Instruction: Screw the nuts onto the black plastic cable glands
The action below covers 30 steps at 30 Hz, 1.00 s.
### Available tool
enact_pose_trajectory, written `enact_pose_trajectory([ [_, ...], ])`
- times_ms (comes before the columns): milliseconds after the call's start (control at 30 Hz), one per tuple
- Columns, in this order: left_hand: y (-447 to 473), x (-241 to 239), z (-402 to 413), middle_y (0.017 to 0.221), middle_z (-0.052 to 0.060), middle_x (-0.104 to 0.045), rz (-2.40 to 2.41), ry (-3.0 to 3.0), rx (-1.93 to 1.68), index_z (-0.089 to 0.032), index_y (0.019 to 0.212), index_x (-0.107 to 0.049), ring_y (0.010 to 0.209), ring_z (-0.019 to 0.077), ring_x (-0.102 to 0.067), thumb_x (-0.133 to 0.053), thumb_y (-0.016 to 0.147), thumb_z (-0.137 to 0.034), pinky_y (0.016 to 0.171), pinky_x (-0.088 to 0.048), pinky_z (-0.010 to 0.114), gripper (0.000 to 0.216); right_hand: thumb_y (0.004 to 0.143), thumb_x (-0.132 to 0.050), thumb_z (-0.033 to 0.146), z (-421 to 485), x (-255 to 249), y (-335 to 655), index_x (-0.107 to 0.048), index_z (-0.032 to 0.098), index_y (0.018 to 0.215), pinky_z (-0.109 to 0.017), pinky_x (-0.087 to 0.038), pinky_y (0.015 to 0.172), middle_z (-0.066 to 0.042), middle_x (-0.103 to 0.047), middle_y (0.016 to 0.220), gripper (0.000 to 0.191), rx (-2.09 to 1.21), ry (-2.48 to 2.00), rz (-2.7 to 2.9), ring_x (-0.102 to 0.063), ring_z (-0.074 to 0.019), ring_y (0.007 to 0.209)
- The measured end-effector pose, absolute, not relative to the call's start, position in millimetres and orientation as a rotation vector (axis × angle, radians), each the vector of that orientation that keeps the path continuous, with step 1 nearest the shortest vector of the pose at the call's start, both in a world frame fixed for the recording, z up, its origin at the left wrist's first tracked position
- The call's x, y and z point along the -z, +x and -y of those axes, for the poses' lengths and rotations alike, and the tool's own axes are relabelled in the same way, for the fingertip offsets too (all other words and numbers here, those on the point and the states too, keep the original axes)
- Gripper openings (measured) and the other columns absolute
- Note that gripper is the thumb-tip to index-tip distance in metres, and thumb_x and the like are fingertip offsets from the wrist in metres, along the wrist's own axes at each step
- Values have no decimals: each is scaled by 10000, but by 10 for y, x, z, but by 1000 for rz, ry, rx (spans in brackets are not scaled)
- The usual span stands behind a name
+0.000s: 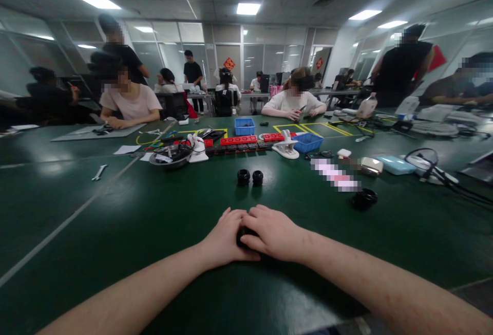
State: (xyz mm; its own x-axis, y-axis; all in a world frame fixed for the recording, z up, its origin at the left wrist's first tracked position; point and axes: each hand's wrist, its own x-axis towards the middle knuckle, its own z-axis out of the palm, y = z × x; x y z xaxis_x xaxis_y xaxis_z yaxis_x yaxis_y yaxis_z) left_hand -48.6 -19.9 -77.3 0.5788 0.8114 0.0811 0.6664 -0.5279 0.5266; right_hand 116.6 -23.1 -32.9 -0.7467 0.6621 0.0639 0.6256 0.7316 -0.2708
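Left hand [223, 236]: half-curled, cupping dark piece [244, 236] from the left.
Right hand [278, 233]: bent over it, gripping from the right.
Dark piece: between the hands, mostly covered.
Black fittings [243, 177]: two, beyond the hands.

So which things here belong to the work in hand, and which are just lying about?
In hand: black part, mostly hidden, between left hand and right hand; likely also two black pieces ahead.
Apparently lying about: wrench, blue baskets, light-blue case.

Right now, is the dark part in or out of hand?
In hand: the left hand and right hand close around the dark part; little of it shows between them.
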Motion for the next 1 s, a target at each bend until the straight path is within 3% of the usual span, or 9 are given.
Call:
enact_pose_trajectory([
  [100,-473,774,186,1077,24,-571,-1166,2343,-478,-244,1054,-556,1063,269,-496,-764,510,-445,1045,-177,499,617,842,-454,378,163,439,1179,-598,148,926,-312,-398,710,-83,-572,892,283,-101,-863,2790,-483,-184,790],
  [233,-480,791,152,1102,34,-557,-1146,2349,-438,-252,1062,-571,1070,268,-487,-761,503,-486,1051,-157,509,635,840,-456,435,94,500,1261,-593,145,969,-307,-398,701,-80,-579,920,346,-160,-642,2768,-479,-176,779],
  [433,-516,829,110,1154,44,-539,-1121,2408,-310,-294,1142,-552,1122,300,-448,-741,509,-540,1044,-149,550,705,822,-414,194,140,427,1363,-565,165,1058,-315,-352,907,-45,-601,1073,282,-432,-433,2658,-465,-180,1030],
  [600,-527,876,105,1193,59,-518,-1102,2441,-265,-299,1179,-530,1145,341,-423,-710,521,-577,1031,-148,591,737,845,-374,214,173,548,1324,-616,182,854,-289,-249,1039,-6,-630,1050,244,-384,-311,2539,-440,-138,1114],
  [733,-525,883,116,1196,64,-514,-1129,2422,-275,-269,1178,-524,1150,333,-421,-754,477,-491,1045,-169,555,770,872,-314,225,225,650,1322,-593,208,683,-303,-272,1037,3,-655,983,338,-323,-251,2363,-441,-124,1140],
  [1000,-521,806,121,1228,44,-493,-1051,2429,-287,-297,1210,-468,1160,281,-417,-748,531,-485,1041,-153,547,757,814,-374,162,244,527,1374,-561,169,947,-385,-314,993,-62,-599,1026,230,-361,-505,2352,-493,-155,1021],
])
